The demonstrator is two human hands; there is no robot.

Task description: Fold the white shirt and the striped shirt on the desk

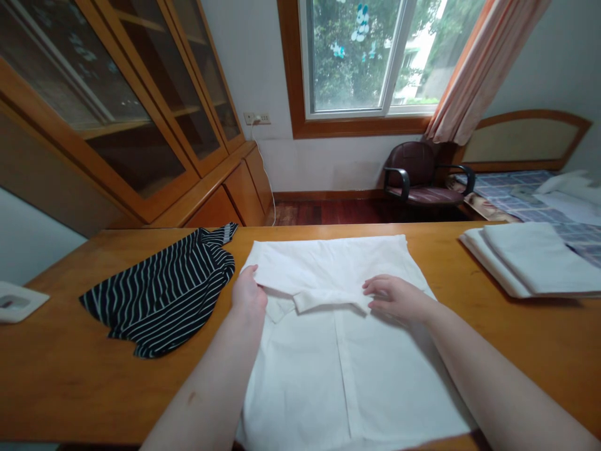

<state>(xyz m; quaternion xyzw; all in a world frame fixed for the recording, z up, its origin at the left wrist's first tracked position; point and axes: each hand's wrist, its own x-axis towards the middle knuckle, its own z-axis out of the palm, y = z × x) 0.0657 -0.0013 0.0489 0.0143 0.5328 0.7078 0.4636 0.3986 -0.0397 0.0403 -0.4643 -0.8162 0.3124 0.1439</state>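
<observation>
Right here on the tabletop I've got a white shirt spread flat in front of me, dead centre, with its button strip running straight toward my body. Its collar lies across the middle, and a flat white layer of the shirt stretches out beyond it to the far side of the tabletop.

My left grip is on the left end of the collar, fingers bent over a folded edge of the cloth. Are they pinched together on it? I can't tell from this angle. My right grip sits at the other end of the collar, fingers apart and a little curved, lying on the cloth with nothing clamped.

Just left of the white shirt, almost touching it, there's a crumpled navy-and-white striped shirt. Off to the right, a stack of folded white clothes sits near the far corner, and a small white plastic piece is at the left edge of the view.

Beyond the tabletop: a wooden cabinet with glass doors, a window with a peach curtain, a dark office chair, and a bed with a checked cover.
</observation>
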